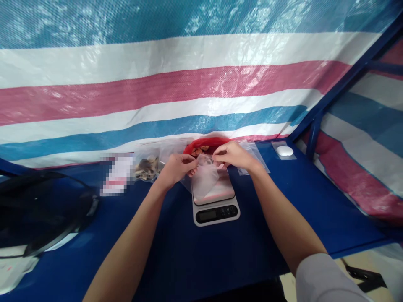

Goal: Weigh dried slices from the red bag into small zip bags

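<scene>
My left hand (176, 167) and my right hand (231, 154) both pinch the top edge of a small clear plastic bag (206, 178), which hangs over the platform of a white digital kitchen scale (215, 207). Just behind the hands sits a red bag (201, 144), open, with brownish pieces inside. The clear bag looks nearly empty; what is at its mouth is hidden by my fingers.
On the blue table (189, 260), a filled clear bag of brown pieces (147, 167) and a blurred white packet (117, 174) lie at the left. Empty clear bags (255, 161) and a small white device (285, 151) lie at the right. A black object (40, 209) sits far left. A striped tarp wall stands behind.
</scene>
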`<action>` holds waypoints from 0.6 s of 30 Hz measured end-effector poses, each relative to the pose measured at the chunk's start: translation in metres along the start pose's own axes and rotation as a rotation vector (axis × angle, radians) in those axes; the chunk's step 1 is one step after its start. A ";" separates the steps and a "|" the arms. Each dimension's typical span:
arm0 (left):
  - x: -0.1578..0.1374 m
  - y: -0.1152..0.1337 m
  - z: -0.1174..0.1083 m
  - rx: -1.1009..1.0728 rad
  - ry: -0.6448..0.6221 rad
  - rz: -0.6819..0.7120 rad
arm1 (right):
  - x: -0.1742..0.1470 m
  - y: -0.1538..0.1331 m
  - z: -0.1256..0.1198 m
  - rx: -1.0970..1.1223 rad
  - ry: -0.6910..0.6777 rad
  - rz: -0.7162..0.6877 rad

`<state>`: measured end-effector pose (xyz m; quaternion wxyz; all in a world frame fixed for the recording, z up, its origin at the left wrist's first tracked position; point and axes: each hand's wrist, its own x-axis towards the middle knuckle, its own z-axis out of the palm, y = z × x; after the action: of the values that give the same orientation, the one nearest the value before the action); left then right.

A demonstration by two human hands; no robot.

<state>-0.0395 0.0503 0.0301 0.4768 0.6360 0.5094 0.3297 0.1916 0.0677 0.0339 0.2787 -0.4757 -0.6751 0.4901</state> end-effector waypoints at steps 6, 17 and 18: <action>-0.003 0.006 -0.006 0.261 0.071 0.098 | 0.000 0.005 -0.007 -0.066 0.008 -0.026; -0.007 0.006 0.026 0.306 0.107 0.299 | -0.003 -0.003 -0.006 0.054 -0.015 -0.004; -0.007 0.005 0.029 0.282 0.112 0.293 | -0.003 -0.004 -0.006 0.063 -0.018 -0.004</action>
<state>-0.0135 0.0352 0.0256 0.3010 0.7445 0.4782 0.3556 0.1963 0.0670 0.0397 0.2883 -0.4608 -0.6629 0.5149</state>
